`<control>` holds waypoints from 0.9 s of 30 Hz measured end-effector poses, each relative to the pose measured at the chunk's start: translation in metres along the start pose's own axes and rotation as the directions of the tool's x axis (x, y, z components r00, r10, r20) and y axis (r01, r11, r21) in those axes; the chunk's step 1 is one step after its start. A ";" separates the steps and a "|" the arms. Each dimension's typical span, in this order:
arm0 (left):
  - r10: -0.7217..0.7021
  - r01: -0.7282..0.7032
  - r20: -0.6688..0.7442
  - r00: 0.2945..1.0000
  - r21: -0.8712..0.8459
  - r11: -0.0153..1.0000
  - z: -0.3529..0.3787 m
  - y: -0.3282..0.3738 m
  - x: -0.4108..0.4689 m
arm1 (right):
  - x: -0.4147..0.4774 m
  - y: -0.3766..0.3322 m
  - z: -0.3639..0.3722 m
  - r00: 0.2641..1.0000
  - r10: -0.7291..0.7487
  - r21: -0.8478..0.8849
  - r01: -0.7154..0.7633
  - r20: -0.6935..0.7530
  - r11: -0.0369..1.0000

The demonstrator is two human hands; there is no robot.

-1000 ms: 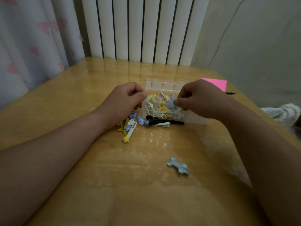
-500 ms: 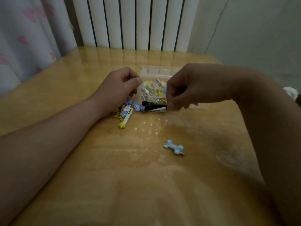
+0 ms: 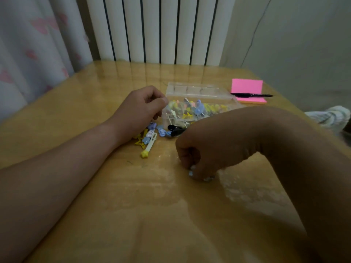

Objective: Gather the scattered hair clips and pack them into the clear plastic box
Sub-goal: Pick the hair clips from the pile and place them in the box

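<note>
The clear plastic box (image 3: 199, 93) stands open at mid-table with several colourful hair clips (image 3: 197, 109) inside. My left hand (image 3: 138, 112) rests at its left corner, fingers curled and thumb pressed to the rim. Beside that hand lies a loose pile of clips (image 3: 152, 134), including a white clip with a yellow star (image 3: 150, 145) and a black clip (image 3: 174, 129). My right hand (image 3: 207, 149) is down on the table nearer to me, its fingertips closed over the light blue bone-shaped clip (image 3: 190, 173). Only small bits of that clip show.
A pink sticky-note pad (image 3: 247, 88) with a black pen (image 3: 250, 95) across it lies right of the box. A white radiator (image 3: 161, 29) and a curtain (image 3: 34, 44) stand behind the glossy wooden table (image 3: 133, 205). A striped cloth (image 3: 330, 115) is off the right edge.
My right hand left the box, swung toward me and came down over the blue bone-shaped clip, closing on it. My left hand stayed at the box's corner.
</note>
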State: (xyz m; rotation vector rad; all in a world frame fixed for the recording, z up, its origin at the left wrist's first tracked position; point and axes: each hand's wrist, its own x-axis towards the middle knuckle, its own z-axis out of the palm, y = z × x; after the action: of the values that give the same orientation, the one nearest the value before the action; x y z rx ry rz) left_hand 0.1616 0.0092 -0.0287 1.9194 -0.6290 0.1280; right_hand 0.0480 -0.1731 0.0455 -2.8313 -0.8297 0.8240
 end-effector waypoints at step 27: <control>-0.009 0.009 -0.004 1.000 -0.017 1.000 0.000 -0.002 0.001 | 0.002 0.096 -0.003 0.624 0.531 0.409 -0.344 -0.573 0.845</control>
State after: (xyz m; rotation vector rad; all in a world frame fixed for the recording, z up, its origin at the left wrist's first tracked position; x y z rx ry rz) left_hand 0.1628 0.0096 -0.0296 1.9049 -0.6164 0.1205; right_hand 0.0975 -0.2536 0.0260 -2.7612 0.0969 -0.1281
